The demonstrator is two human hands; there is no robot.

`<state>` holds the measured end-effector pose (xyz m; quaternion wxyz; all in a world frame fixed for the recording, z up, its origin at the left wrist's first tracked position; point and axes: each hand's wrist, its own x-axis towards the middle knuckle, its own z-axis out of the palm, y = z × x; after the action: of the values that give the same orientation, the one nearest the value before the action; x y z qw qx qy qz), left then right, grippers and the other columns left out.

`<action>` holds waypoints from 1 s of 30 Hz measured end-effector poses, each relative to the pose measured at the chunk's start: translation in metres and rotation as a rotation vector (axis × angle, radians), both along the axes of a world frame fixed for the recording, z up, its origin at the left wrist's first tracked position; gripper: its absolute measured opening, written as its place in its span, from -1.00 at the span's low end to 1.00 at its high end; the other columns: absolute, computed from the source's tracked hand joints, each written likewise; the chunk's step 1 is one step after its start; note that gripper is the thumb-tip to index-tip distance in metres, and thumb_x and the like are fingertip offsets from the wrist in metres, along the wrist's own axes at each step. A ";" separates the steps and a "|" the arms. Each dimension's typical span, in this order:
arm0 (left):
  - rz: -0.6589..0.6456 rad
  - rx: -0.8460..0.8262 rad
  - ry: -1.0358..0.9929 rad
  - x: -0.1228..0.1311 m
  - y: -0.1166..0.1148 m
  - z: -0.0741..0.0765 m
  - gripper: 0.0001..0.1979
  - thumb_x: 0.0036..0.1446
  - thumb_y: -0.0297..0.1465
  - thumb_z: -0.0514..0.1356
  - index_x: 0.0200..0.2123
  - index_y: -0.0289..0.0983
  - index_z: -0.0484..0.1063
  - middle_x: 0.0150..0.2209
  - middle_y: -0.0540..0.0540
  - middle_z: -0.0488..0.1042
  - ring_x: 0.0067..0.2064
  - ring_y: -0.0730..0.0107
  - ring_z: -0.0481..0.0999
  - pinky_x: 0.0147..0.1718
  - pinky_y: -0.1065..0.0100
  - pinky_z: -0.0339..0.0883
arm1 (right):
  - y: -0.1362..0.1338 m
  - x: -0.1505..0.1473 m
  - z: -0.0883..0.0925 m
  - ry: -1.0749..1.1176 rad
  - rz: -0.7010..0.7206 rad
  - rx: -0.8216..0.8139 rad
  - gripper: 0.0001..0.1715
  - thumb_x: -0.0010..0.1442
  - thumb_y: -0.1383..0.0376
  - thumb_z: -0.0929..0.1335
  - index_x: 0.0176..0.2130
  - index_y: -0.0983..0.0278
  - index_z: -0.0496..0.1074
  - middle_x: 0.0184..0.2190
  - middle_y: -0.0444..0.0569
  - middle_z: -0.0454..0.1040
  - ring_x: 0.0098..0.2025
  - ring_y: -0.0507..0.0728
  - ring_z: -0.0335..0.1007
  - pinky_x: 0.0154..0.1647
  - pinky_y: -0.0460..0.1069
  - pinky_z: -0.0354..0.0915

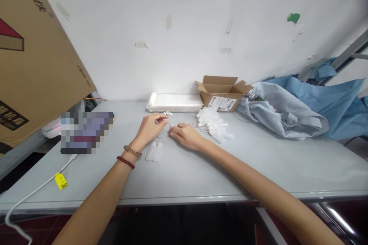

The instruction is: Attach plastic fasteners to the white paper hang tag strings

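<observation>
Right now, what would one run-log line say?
left hand: at small white pieces | right hand: near translucent plastic tags | tag pile: right of right hand | cardboard box: open

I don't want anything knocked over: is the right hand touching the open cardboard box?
Apart: the head view shows grey tabletop and translucent plastic pieces between the right hand and the cardboard box.

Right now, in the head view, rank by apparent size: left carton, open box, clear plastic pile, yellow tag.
1. Left carton, though cut off by the frame
2. Open box
3. Clear plastic pile
4. Yellow tag
</observation>
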<state>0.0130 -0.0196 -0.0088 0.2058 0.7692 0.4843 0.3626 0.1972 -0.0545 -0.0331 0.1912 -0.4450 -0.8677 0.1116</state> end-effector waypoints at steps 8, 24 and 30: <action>-0.045 -0.092 -0.096 0.005 -0.003 -0.002 -0.77 0.02 -0.28 0.24 -0.27 -0.26 0.54 -0.30 -0.10 0.57 -0.25 0.27 0.50 -0.20 0.27 0.36 | -0.005 0.014 0.001 0.095 -0.054 -0.027 -0.73 0.32 0.27 0.20 -0.07 0.26 0.41 -0.36 -0.01 0.37 -0.29 0.09 0.31 -0.22 -0.06 0.14; -0.052 -0.351 -0.476 0.015 -0.010 0.004 -0.69 -0.11 -0.34 0.34 -0.24 -0.32 0.51 -0.19 -0.17 0.55 -0.14 0.23 0.51 -0.06 0.19 0.35 | -0.019 0.009 0.007 0.255 -0.127 0.128 -0.79 0.23 0.37 0.20 -0.15 0.26 0.34 -0.32 0.01 0.38 -0.26 0.14 0.27 -0.21 -0.03 0.16; -0.187 -0.528 -0.665 0.015 -0.014 0.010 -0.72 -0.09 -0.35 0.34 -0.26 -0.32 0.53 -0.19 -0.16 0.54 -0.18 0.31 0.51 -0.07 0.22 0.34 | -0.027 0.006 0.015 0.427 0.005 0.000 -0.83 0.15 0.42 0.19 -0.25 0.25 0.29 -0.36 -0.09 0.37 -0.33 0.07 0.28 -0.28 -0.08 0.16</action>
<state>0.0279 -0.0335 0.0017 0.5721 0.5721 0.3961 0.4341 0.2033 -0.0811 -0.0177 0.3706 -0.4091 -0.8085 0.2039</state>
